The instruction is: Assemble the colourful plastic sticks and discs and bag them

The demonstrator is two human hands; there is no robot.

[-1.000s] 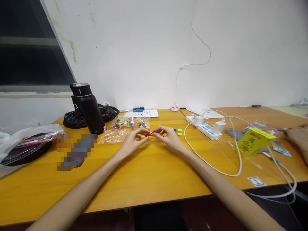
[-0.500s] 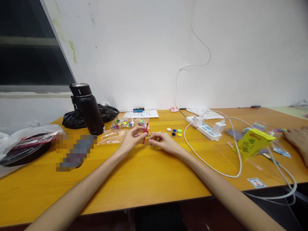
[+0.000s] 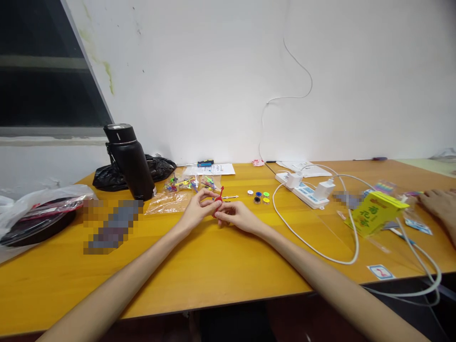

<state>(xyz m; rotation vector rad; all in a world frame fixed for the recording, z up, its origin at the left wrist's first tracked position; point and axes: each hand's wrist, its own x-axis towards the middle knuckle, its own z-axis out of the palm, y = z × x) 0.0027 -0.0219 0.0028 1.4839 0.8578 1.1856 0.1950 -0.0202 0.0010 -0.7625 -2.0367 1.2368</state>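
Between the thumb and fingers of my left hand [image 3: 198, 210] is a red plastic spinner arrow [image 3: 221, 193], its pointed tip up and its round middle at the fingertips. My right hand [image 3: 238, 215] is closed around the arrow's lower end, which its fingers partly hide. Just behind the hands a white arrow [image 3: 231, 197] lies on the table. Several small round spinner bases [image 3: 257, 200] in white, blue, green, black and yellow sit to the right. A clear bag of coloured arrows [image 3: 185, 182] lies behind my left hand.
A black bottle [image 3: 130, 161] and a pixelated dark object [image 3: 116, 225] are at the left. A power strip [image 3: 302, 192] with white cables lies to the right, near a yellow box [image 3: 374, 213]. Another person's hand [image 3: 440, 204] rests at the far right edge.
The red arrow has turned from lying flat between both hands to upright in my left hand. My right hand drew away, then came back in low against the arrow.
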